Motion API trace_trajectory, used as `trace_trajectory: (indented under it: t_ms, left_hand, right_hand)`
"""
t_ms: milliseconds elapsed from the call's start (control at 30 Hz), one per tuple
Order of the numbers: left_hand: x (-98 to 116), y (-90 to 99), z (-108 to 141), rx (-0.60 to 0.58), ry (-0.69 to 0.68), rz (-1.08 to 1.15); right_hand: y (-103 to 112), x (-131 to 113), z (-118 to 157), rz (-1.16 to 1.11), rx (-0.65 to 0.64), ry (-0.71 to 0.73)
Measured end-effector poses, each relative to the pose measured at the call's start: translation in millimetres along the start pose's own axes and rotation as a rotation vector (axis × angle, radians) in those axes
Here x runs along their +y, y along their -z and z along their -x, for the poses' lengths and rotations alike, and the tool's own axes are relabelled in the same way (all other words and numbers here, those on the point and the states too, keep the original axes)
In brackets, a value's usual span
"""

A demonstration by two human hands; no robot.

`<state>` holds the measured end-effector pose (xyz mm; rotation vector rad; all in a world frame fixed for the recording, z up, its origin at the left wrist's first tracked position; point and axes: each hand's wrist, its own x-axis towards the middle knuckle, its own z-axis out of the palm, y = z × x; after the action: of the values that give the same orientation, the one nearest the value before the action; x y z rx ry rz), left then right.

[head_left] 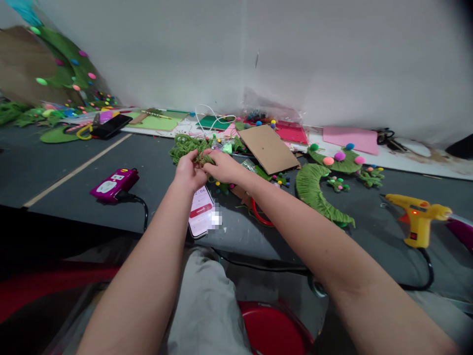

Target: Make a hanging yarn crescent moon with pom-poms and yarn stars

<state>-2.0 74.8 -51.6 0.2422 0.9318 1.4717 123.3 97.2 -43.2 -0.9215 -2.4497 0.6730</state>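
"Green felt [66,47] dotted with bright pom-poms rises at the far left. What's after it?"

"Yellow-handled scissors [84,132], then a black phone [111,126], both towards the back of the dark table [92,160]. Nearer the front edge sits a purple socket box [115,186] with a black cord plugged in."

"And the hands?"

"Around the middle, just beyond a lit phone [198,223]. The left hand [189,171] has its thumb and fingers curled in, gripping strands of green yarn [184,147]. The loose heap lies just past the fingertips."

"The right hand [223,167] too?"

"Yes, its bent fingers grip the same yarn, close beside the left's. Whether something small is pinched inside, I can't tell."

"Further right?"

"A piece of brown cardboard [269,148] on the clutter, then a yarn-wrapped green crescent [312,190], with a little pom-pom star [337,185] beside it."

"Last?"

"A yellow glue gun [419,217], nozzle pointing left, its red light glowing."
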Motion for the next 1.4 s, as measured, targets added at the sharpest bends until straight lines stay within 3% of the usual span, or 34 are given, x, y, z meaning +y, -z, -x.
trace_trajectory:
  t_ms: [167,367,533,667,1067,1267,1400]
  left_hand:
    - [2.7,-1.9,0.4,-0.045,0.01,0.016]
    - [5.7,4.6,0.2,-0.045,-0.032,0.055]
    - [4.7,8.7,0.2,-0.072,0.01,0.043]
    - [3.9,5.2,-1.1,-0.084,0.033,0.046]
    - [12.0,5.2,-9.3,-0.013,0.048,0.103]
    - [14.9,3.8,-12.6,-0.025,0.064,0.109]
    - [17.0,2.1,-17.5,-0.009,0.086,0.15]
  right_hand:
    - [18.9,-22.5,17.6,-0.151,-0.048,0.09]
    - [51.5,-34.8,63.1,-0.358,-0.198,0.22]
    - [91.7,-25.1,105.9,-0.471,-0.314,0.142]
    - [109.1,-28.8,134.1,-0.459,-0.389,0.098]
    - [127.1,-48.5,181.2,-0.508,-0.518,0.132]
    - [118.5,-47.3,208.2,-0.539,-0.483,0.193]
    - [106.1,-38.3,220.4,-0.505,-0.443,0.1]
